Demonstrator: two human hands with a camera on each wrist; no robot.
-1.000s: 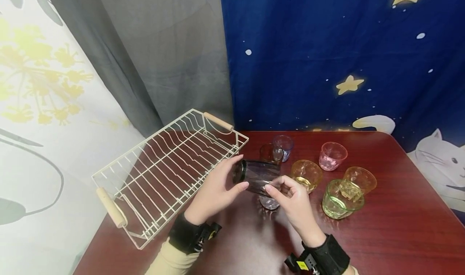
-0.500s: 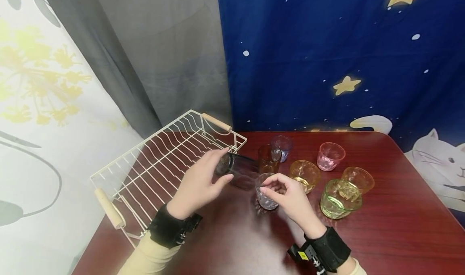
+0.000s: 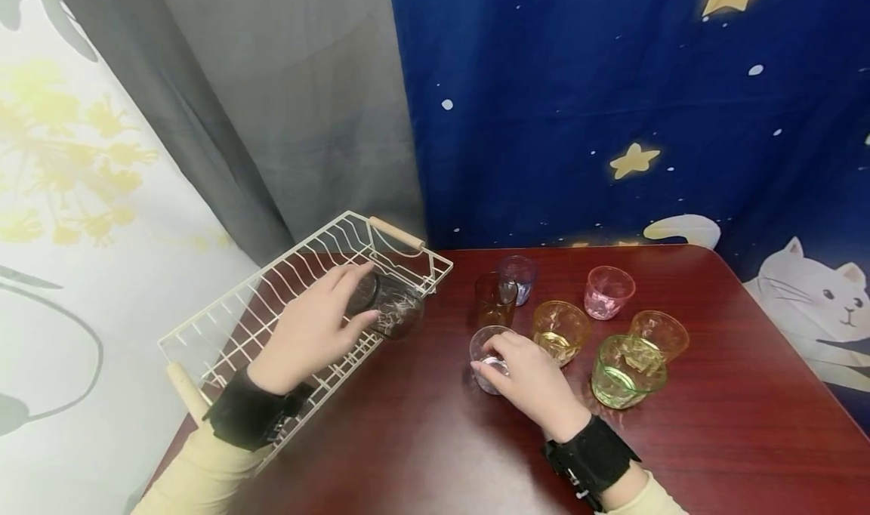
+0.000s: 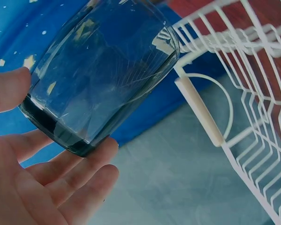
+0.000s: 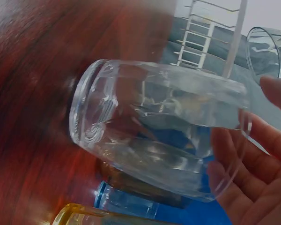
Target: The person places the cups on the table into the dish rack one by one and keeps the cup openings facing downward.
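Observation:
My left hand (image 3: 306, 337) holds a dark grey drinking glass (image 3: 397, 311) near its thick base, with the thumb on one side and fingers on the other. The glass tilts sideways, its mouth pointing right, above the white wire dish rack (image 3: 299, 303). In the left wrist view the glass (image 4: 103, 79) appears apart from the rack. My right hand (image 3: 533, 383) is at the rim of a clear glass (image 5: 154, 117) that stands upright on the table. Its fingers show through the clear wall near the rim, while the thumb (image 5: 277, 93) looks apart from the glass.
Behind the clear glass stand a brown glass (image 3: 492, 303) and a blue glass (image 3: 519, 273). Farther right are a pink glass (image 3: 608, 292), two amber cups (image 3: 560, 330) and a green cup (image 3: 625, 383). The rack has wooden handles (image 3: 396, 232). Curtains hang behind the table.
The left hand has carried the dark glass leftward over the rack. My right hand has let go of that glass and come down to the clear glass.

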